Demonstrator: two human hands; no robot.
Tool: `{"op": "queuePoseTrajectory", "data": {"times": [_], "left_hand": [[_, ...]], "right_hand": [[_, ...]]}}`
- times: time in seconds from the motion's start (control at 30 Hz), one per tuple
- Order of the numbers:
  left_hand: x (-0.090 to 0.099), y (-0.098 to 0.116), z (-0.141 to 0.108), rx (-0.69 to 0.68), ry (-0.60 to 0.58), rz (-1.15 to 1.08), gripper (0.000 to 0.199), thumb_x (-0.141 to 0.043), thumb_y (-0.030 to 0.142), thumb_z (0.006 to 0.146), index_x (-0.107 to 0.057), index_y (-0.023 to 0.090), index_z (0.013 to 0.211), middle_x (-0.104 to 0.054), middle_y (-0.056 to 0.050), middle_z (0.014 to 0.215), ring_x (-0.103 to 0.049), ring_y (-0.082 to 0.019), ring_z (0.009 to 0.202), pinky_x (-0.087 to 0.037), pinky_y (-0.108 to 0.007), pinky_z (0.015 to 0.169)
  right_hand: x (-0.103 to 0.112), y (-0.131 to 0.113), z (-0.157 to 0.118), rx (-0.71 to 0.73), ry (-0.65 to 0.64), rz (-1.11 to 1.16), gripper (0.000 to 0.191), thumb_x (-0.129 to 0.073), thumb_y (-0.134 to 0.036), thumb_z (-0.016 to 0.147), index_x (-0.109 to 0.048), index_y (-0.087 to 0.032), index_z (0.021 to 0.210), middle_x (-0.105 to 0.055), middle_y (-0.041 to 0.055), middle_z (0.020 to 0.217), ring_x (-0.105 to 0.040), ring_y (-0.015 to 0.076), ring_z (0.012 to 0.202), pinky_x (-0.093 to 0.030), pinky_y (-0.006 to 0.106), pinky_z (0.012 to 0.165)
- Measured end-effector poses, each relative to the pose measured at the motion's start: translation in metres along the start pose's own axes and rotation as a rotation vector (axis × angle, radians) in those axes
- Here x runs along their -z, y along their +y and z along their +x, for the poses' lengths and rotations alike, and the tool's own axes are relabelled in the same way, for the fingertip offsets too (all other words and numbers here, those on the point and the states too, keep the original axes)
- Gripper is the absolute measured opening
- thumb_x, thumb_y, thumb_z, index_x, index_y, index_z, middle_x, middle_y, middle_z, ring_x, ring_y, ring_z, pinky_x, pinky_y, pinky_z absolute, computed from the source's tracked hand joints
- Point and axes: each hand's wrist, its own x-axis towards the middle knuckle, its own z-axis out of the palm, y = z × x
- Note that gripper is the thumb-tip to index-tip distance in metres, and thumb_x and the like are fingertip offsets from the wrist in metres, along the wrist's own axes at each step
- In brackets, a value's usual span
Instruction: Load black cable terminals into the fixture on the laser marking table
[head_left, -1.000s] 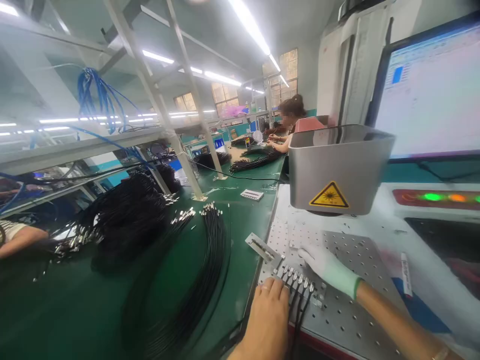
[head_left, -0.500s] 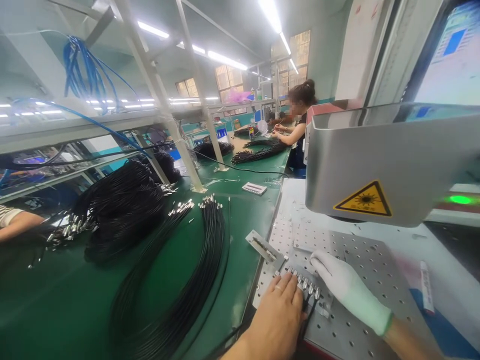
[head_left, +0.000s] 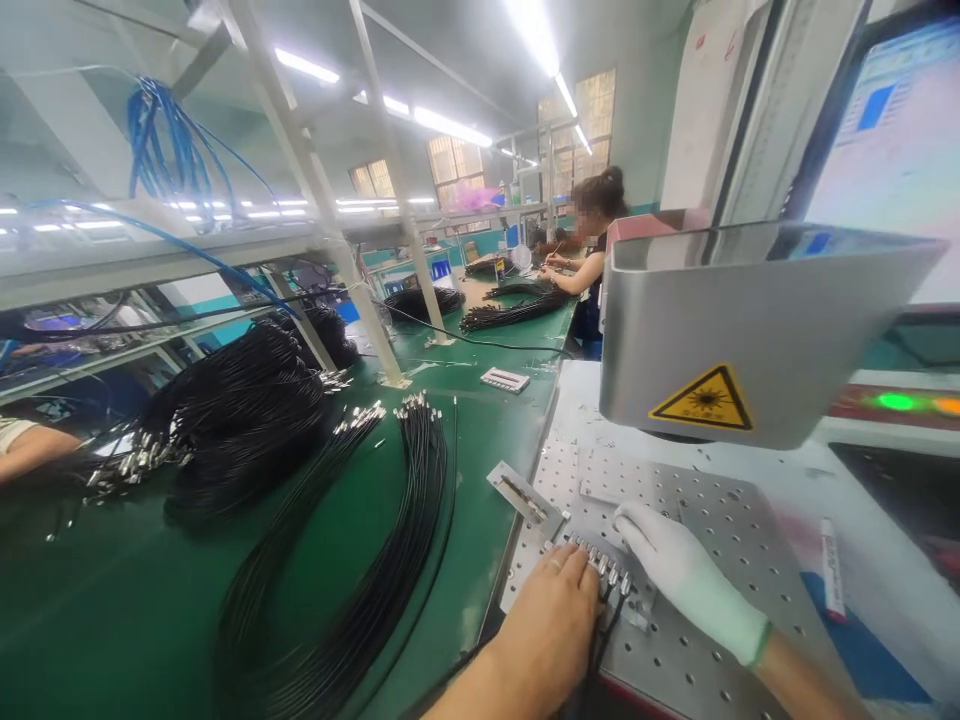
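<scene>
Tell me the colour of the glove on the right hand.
White, with a green cuff; the glove shows in the head view, resting by the metal plugs.

— What is found under the two hands?

— A row of small metal connectors (head_left: 604, 568) is seen, set side by side in a low fixture on the perforated metal plate (head_left: 720, 560). Thin black cables (head_left: 596, 650) are attached to them and are led off the plate's near edge.

— How is the row touched?

— It is pressed from the left by the bare left hand (head_left: 551, 625), and its far end is met by the fingertips of the white-gloved right hand (head_left: 686, 575).
</scene>
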Motion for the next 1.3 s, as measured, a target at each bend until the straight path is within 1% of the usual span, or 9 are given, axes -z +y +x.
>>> {"op": "queuePoseTrajectory", "data": {"times": [0.23, 0.33, 0.43, 0.53, 0.67, 0.8, 0.93, 1.03, 1.3], "left_hand": [[0.006, 0.001, 0.007, -0.008, -0.061, 0.045, 0.026, -0.039, 0.017, 0.090, -0.060, 0.008, 0.101, -0.064, -0.012, 0.101, -0.058, -0.024, 0.102, -0.045, -0.035, 0.098], [0.012, 0.002, 0.008, -0.033, -0.103, 0.094, 0.023, -0.045, 0.017, 0.087, -0.061, 0.008, 0.099, -0.064, -0.012, 0.099, -0.058, -0.025, 0.101, -0.045, -0.035, 0.098], [0.014, 0.003, 0.008, -0.033, -0.090, 0.092, 0.023, -0.049, 0.017, 0.084, -0.061, 0.008, 0.101, -0.064, -0.013, 0.102, -0.058, -0.025, 0.103, -0.043, -0.035, 0.100], [0.010, 0.002, 0.008, -0.042, -0.078, 0.088, 0.023, -0.049, 0.017, 0.085, -0.061, 0.006, 0.102, -0.064, -0.014, 0.104, -0.057, -0.026, 0.106, -0.041, -0.036, 0.103], [0.005, -0.001, 0.009, -0.056, -0.050, 0.038, 0.022, -0.049, 0.015, 0.086, -0.062, 0.007, 0.101, -0.064, -0.013, 0.103, -0.057, -0.025, 0.105, -0.041, -0.036, 0.103], [0.007, -0.003, 0.010, -0.057, -0.017, 0.019, 0.020, -0.047, 0.016, 0.087, -0.062, 0.010, 0.100, -0.064, -0.010, 0.100, -0.057, -0.023, 0.101, -0.042, -0.033, 0.100], [0.007, -0.004, 0.009, -0.062, -0.069, 0.046, 0.018, -0.046, 0.016, 0.089, -0.063, 0.013, 0.095, -0.064, -0.009, 0.098, -0.057, -0.022, 0.098, -0.045, -0.033, 0.094], [0.006, -0.005, 0.009, -0.061, -0.051, 0.051, 0.017, -0.047, 0.015, 0.089, -0.063, 0.013, 0.094, -0.065, -0.008, 0.098, -0.057, -0.022, 0.097, -0.046, -0.034, 0.093], [0.002, -0.004, 0.010, -0.029, -0.058, 0.008, 0.021, -0.042, 0.012, 0.090, -0.062, 0.012, 0.094, -0.064, -0.009, 0.099, -0.057, -0.023, 0.101, -0.045, -0.037, 0.096]], "right_hand": [[0.000, -0.007, 0.002, 0.032, -0.064, -0.204, 0.031, -0.021, -0.039, 0.093, -0.043, -0.023, 0.078, -0.060, 0.0043, 0.082, -0.055, 0.0198, 0.079, -0.040, 0.032, 0.073], [0.002, -0.018, 0.009, 0.013, -0.108, -0.268, 0.023, -0.035, -0.035, 0.090, -0.047, -0.022, 0.076, -0.061, 0.0031, 0.081, -0.055, 0.0182, 0.077, -0.039, 0.030, 0.070], [-0.001, -0.026, 0.023, -0.028, -0.181, -0.337, 0.020, -0.054, -0.037, 0.085, -0.053, -0.020, 0.074, -0.061, 0.0025, 0.076, -0.054, 0.0170, 0.071, -0.038, 0.029, 0.065], [-0.006, -0.028, 0.041, -0.043, -0.274, -0.376, 0.027, -0.059, -0.045, 0.088, -0.060, -0.018, 0.086, -0.061, 0.0026, 0.084, -0.055, 0.0147, 0.072, -0.045, 0.029, 0.068], [-0.015, -0.018, 0.053, -0.034, -0.350, -0.389, 0.033, -0.055, -0.046, 0.094, -0.059, -0.017, 0.110, -0.060, 0.0059, 0.107, -0.059, 0.0167, 0.089, -0.052, 0.036, 0.079], [-0.012, -0.016, 0.050, -0.015, -0.345, -0.388, 0.032, -0.055, -0.043, 0.094, -0.058, -0.019, 0.117, -0.057, 0.0078, 0.119, -0.057, 0.0197, 0.100, -0.052, 0.040, 0.087], [-0.001, -0.034, 0.053, 0.002, -0.292, -0.391, 0.031, -0.055, -0.042, 0.094, -0.059, -0.019, 0.115, -0.057, 0.0070, 0.118, -0.058, 0.0197, 0.099, -0.053, 0.039, 0.085], [0.002, -0.045, 0.058, -0.001, -0.259, -0.394, 0.033, -0.056, -0.042, 0.094, -0.058, -0.017, 0.115, -0.058, 0.0065, 0.115, -0.059, 0.0197, 0.096, -0.054, 0.038, 0.082], [-0.003, -0.039, 0.051, -0.062, -0.217, -0.404, 0.036, -0.058, -0.044, 0.093, -0.059, -0.016, 0.115, -0.058, 0.0053, 0.115, -0.058, 0.0228, 0.098, -0.053, 0.040, 0.083]]}}
